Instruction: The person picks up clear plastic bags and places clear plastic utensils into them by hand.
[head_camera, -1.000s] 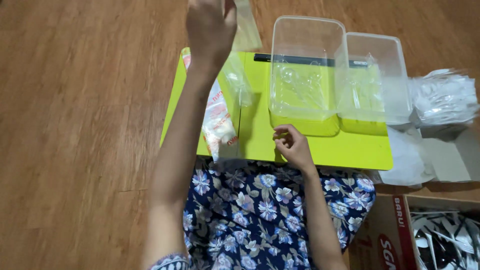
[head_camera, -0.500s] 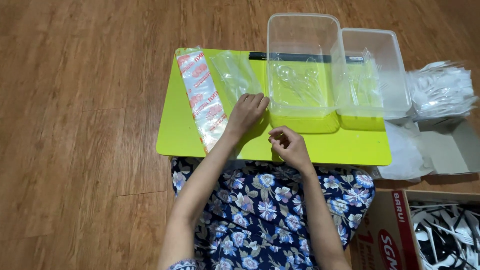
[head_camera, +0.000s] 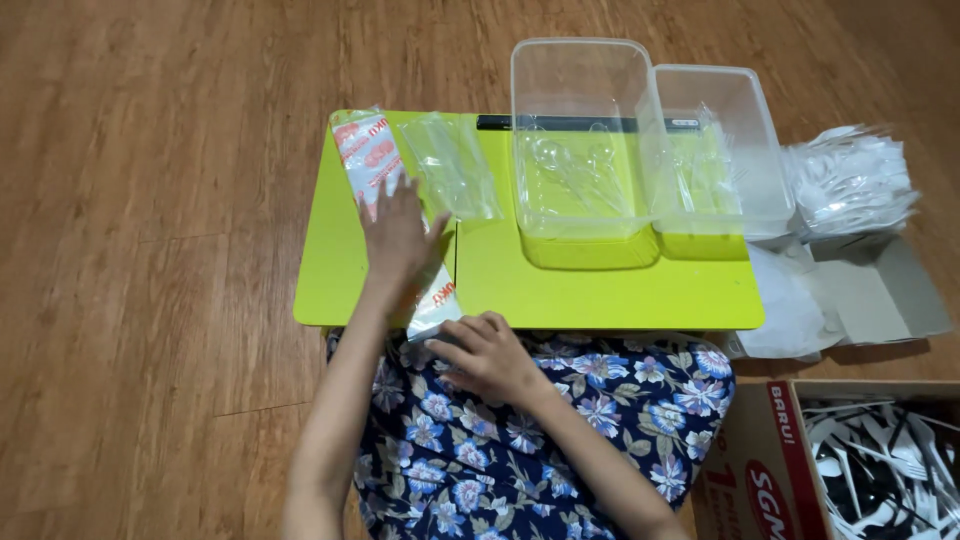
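My left hand (head_camera: 400, 240) lies flat, fingers spread, on the printed packet (head_camera: 385, 190) at the table's (head_camera: 600, 290) left side. My right hand (head_camera: 485, 355) pinches the packet's near end at the table edge. Clear bags (head_camera: 455, 165) lie beside; two tubs (head_camera: 585, 140) stand further right.

I see even, fairly bright indoor light from above, with soft glare on the wood floor (head_camera: 150, 250) at far left. Shadows are faint under the green table (head_camera: 600, 290). Focus holds throughout; the clear tubs (head_camera: 590, 130) show mild reflections.
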